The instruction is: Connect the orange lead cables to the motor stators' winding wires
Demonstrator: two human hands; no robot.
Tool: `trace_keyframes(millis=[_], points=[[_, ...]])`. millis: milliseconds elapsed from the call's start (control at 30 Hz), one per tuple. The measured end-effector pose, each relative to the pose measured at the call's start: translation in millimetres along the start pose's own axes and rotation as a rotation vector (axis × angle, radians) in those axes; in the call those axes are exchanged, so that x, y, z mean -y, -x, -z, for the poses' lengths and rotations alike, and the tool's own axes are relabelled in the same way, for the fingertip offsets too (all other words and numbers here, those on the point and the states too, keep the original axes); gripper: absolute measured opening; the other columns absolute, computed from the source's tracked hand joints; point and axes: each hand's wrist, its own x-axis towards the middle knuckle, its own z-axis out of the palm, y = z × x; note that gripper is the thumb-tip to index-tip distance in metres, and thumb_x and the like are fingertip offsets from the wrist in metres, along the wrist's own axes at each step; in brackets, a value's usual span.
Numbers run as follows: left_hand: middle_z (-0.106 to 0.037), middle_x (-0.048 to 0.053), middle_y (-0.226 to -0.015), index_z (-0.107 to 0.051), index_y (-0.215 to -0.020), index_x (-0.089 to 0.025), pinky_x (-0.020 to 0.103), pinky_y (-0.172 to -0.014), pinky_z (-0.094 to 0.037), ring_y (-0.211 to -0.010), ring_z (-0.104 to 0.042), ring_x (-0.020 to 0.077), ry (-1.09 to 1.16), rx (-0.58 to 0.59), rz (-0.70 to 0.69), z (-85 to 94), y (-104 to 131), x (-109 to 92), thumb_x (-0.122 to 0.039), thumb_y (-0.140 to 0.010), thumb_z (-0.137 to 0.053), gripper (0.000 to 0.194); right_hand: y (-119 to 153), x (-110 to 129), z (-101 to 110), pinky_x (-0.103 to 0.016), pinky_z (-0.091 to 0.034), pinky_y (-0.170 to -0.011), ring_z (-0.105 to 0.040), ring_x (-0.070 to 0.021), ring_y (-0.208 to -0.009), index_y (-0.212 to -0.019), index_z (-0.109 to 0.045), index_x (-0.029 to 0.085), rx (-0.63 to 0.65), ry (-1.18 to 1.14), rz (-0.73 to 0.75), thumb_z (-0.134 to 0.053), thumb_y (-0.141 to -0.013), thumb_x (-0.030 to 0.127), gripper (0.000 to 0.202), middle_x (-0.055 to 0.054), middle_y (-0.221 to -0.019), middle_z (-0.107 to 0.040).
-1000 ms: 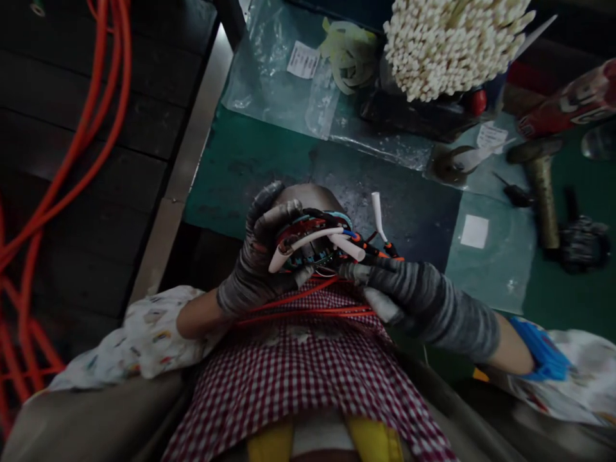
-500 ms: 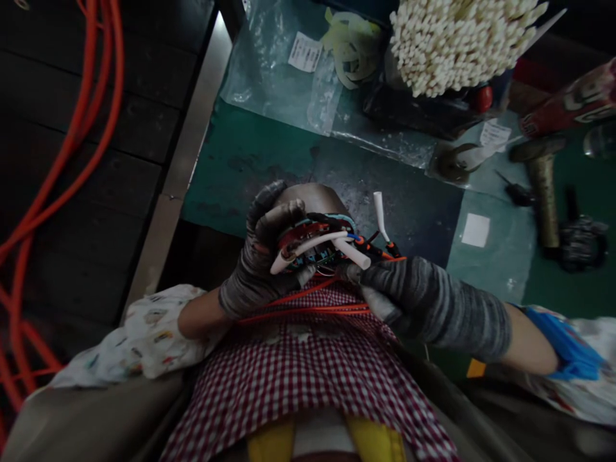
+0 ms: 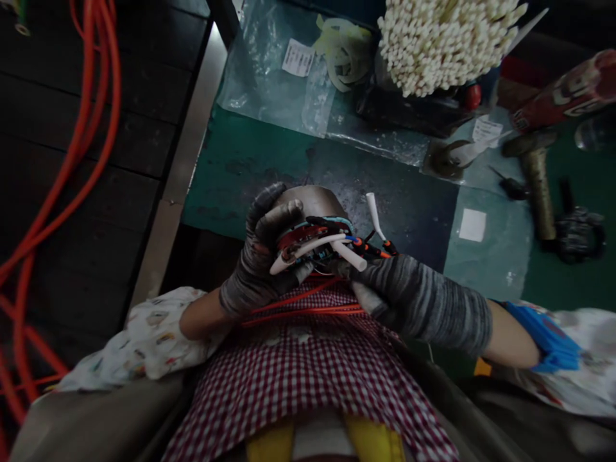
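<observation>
A motor stator (image 3: 315,200), a grey metal cylinder with red windings and wiring at its near end, rests tilted at the table's edge against the checked apron. My left hand (image 3: 267,247), in a grey glove, is closed around its left side, thumb underneath and fingers over the top. At the lower right of the wiring, my gloved right hand (image 3: 375,282) has its fingers pressed together; what they pinch is hidden. White sleeves (image 3: 350,255) stick out from the wire ends, and another white sleeve (image 3: 373,215) stands up beyond the right hand. Orange wires (image 3: 298,312) cross the apron below.
Plastic sheeting covers the back of the green table (image 3: 240,154). On it lie a bundle of white tubes (image 3: 447,45), a yellowish tape coil (image 3: 344,51) and a white label (image 3: 472,224). A hammer (image 3: 538,186) and a red can (image 3: 563,93) are at right. Thick orange cables (image 3: 103,128) hang left.
The right hand and forearm have shifted slightly left, closer in under the stator's wiring. The left hand keeps its hold. The whole view has moved a little.
</observation>
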Motion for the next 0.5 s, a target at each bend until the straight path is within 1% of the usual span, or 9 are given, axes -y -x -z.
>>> trace_keyframes(millis=[67, 133, 200, 267, 333, 367, 400, 433, 500], points=[[-0.048, 0.015, -0.174, -0.042, -0.174, -0.036, 0.067, -0.132, -0.055, -0.167, -0.046, 0.0474, -0.01, -0.007, -0.006, 0.4, 2, 2, -0.06, -0.095, -0.092, 0.097, -8, 4, 14, -0.034, -0.074, -0.078, -0.085, -0.0233, -0.081, -0.133, -0.084, 0.024, 0.062, -0.004, 0.063, -0.059, -0.105, 0.014, 0.039, -0.006, -0.103, -0.09], [-0.049, 0.015, -0.174, -0.042, -0.175, -0.035, 0.067, -0.133, -0.054, -0.169, -0.044, 0.0465, -0.017, 0.003, 0.0, 0.8, 2, 0, -0.056, -0.095, -0.093, 0.097, -13, 6, 25, -0.029, -0.071, -0.068, -0.081, -0.0196, -0.07, -0.126, -0.085, 0.022, 0.103, -0.033, 0.072, -0.055, -0.107, 0.013, 0.037, -0.004, -0.094, -0.088], [-0.049, 0.015, -0.175, -0.042, -0.174, -0.034, 0.068, -0.135, -0.052, -0.171, -0.04, 0.0464, -0.01, 0.02, 0.031, 0.9, 2, -3, -0.053, -0.097, -0.092, 0.094, -15, 6, 30, -0.024, -0.069, -0.064, -0.08, -0.0161, -0.066, -0.128, -0.084, 0.021, 0.118, -0.091, 0.069, -0.053, -0.106, 0.012, 0.038, -0.001, -0.091, -0.088], [-0.047, 0.014, -0.178, -0.042, -0.173, -0.034, 0.069, -0.135, -0.051, -0.172, -0.039, 0.0458, 0.014, 0.025, 0.078, 0.9, 2, -8, -0.051, -0.101, -0.088, 0.087, -14, 3, 29, -0.024, -0.071, -0.073, -0.084, -0.0161, -0.076, -0.135, -0.082, 0.021, 0.113, -0.141, 0.078, -0.052, -0.106, 0.011, 0.043, -0.001, -0.101, -0.089], [-0.047, 0.013, -0.178, -0.043, -0.172, -0.034, 0.069, -0.136, -0.051, -0.172, -0.04, 0.0449, 0.029, 0.029, 0.117, 0.7, 1, -11, -0.051, -0.103, -0.085, 0.083, -11, 1, 24, -0.029, -0.074, -0.09, -0.088, -0.0193, -0.096, -0.142, -0.079, 0.023, 0.096, -0.16, 0.077, -0.053, -0.105, 0.011, 0.047, -0.002, -0.113, -0.09], [-0.048, 0.013, -0.178, -0.043, -0.171, -0.034, 0.069, -0.136, -0.052, -0.172, -0.041, 0.0446, 0.03, 0.033, 0.126, 0.5, 1, -12, -0.053, -0.103, -0.085, 0.082, -9, 1, 22, -0.032, -0.074, -0.096, -0.089, -0.0212, -0.104, -0.144, -0.079, 0.023, 0.082, -0.16, 0.07, -0.053, -0.105, 0.011, 0.048, -0.002, -0.115, -0.09], [-0.049, 0.013, -0.177, -0.042, -0.171, -0.034, 0.07, -0.136, -0.052, -0.172, -0.041, 0.0443, 0.029, 0.038, 0.13, 0.1, 1, -13, -0.055, -0.104, -0.084, 0.082, -8, 1, 20, -0.036, -0.074, -0.098, -0.089, -0.0227, -0.106, -0.143, -0.079, 0.022, 0.07, -0.156, 0.066, -0.053, -0.104, 0.01, 0.048, -0.003, -0.116, -0.09], [-0.049, 0.013, -0.176, -0.043, -0.171, -0.034, 0.07, -0.136, -0.051, -0.172, -0.04, 0.044, 0.023, 0.036, 0.132, -0.4, 2, -13, -0.056, -0.104, -0.083, 0.08, -7, 1, 19, -0.038, -0.075, -0.096, -0.089, -0.0237, -0.101, -0.14, -0.08, 0.02, 0.062, -0.149, 0.065, -0.053, -0.103, 0.009, 0.047, -0.004, -0.113, -0.09], [-0.05, 0.012, -0.176, -0.044, -0.169, -0.037, 0.072, -0.137, -0.049, -0.173, -0.038, 0.0437, 0.003, 0.023, 0.128, -1.7, 2, -13, -0.057, -0.105, -0.08, 0.076, -8, 2, 18, -0.037, -0.077, -0.083, -0.086, -0.0226, -0.081, -0.126, -0.084, 0.018, 0.068, -0.127, 0.058, -0.054, -0.101, 0.007, 0.04, -0.005, -0.1, -0.09]])
